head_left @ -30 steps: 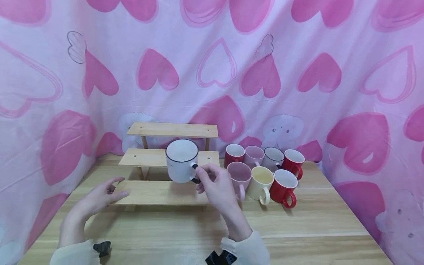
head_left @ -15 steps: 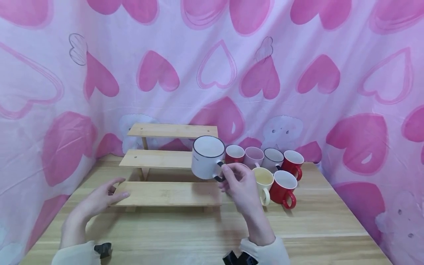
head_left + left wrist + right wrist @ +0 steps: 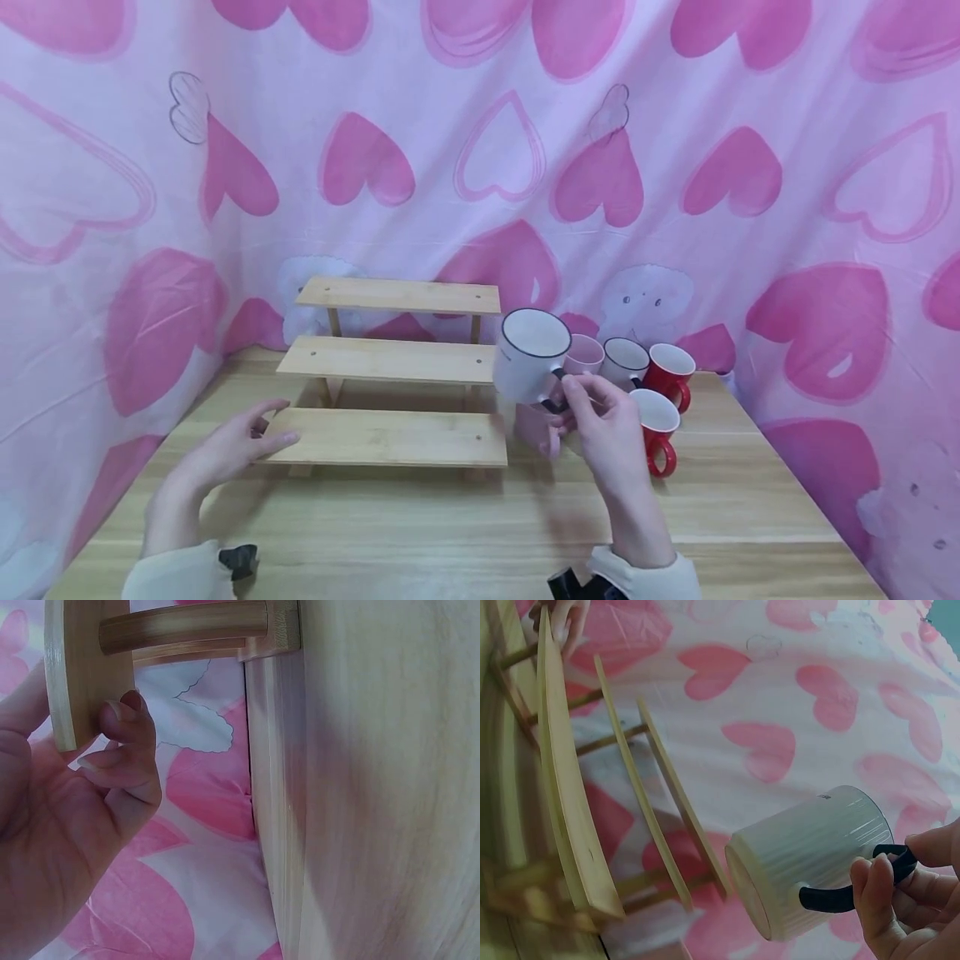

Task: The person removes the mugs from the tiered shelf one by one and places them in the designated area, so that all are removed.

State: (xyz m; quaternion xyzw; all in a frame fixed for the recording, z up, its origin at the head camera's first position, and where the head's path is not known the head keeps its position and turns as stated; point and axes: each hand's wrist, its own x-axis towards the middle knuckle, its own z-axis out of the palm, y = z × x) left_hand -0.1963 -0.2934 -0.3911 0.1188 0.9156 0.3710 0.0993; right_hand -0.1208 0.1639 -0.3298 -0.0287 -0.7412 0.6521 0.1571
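A white mug (image 3: 532, 357) with a black rim and black handle hangs in the air beside the right end of a three-tier wooden shelf rack (image 3: 390, 437). My right hand (image 3: 611, 429) pinches its handle between thumb and fingers, and the mug stands upright. The right wrist view shows the mug's plain base and the dark handle (image 3: 829, 898) in my fingertips. At the rack's left end, my left hand (image 3: 228, 446) grips the lowest board. Seen from the left wrist, my fingers (image 3: 131, 769) curl under that board's end (image 3: 71, 682).
Several mugs stand on the table (image 3: 450, 533) right of the rack: red ones (image 3: 670, 371), pink ones (image 3: 583, 356) and a white black-rimmed one (image 3: 625, 360). My right hand and the held mug partly hide this group. A heart-patterned cloth (image 3: 495, 150) hangs behind.
My right hand has carried the white mug rightward, from over the rack to in front of the grouped mugs. My left hand stays on the lowest board.
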